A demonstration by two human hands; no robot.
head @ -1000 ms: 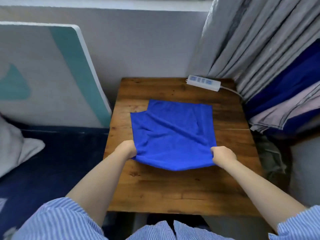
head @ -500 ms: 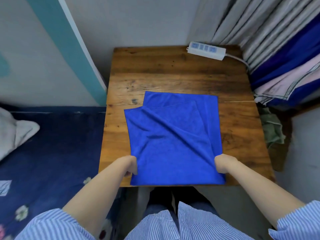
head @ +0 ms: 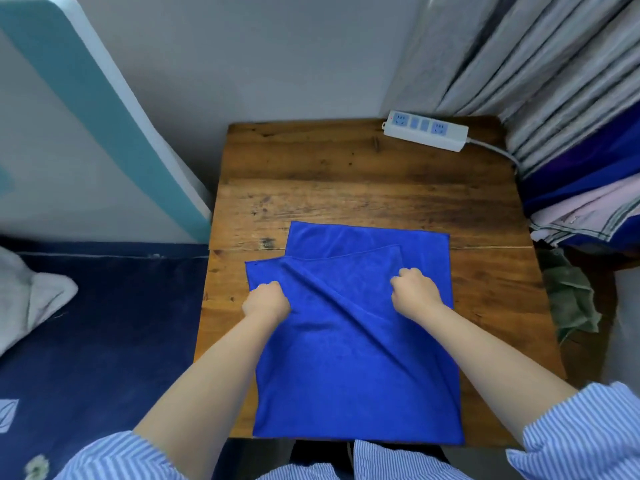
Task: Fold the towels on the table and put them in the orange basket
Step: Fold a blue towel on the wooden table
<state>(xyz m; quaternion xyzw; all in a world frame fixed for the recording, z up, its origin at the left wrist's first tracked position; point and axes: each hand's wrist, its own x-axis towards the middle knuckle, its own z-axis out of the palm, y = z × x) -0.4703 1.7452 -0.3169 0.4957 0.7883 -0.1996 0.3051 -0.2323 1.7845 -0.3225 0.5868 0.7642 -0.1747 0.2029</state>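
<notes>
"What are your fingers doing?"

"My left hand (head: 266, 301) is curled tight and pinches the top layer of the blue towel (head: 356, 372). My right hand (head: 415, 292) is curled too and pinches the same layer, near its far edge."

"Where is the towel?"

"It lies on the wooden table (head: 346, 188), half folded and crooked. Its near edge hangs a bit over the table's front. A white power strip (head: 425, 130) sits at the far corner."

Head view: worn on the person's head, facing forward and steeply down.
Nearness: close above the wooden table (head: 363, 188).
Lens: wide-angle.
Shared views: single camera only.
</notes>
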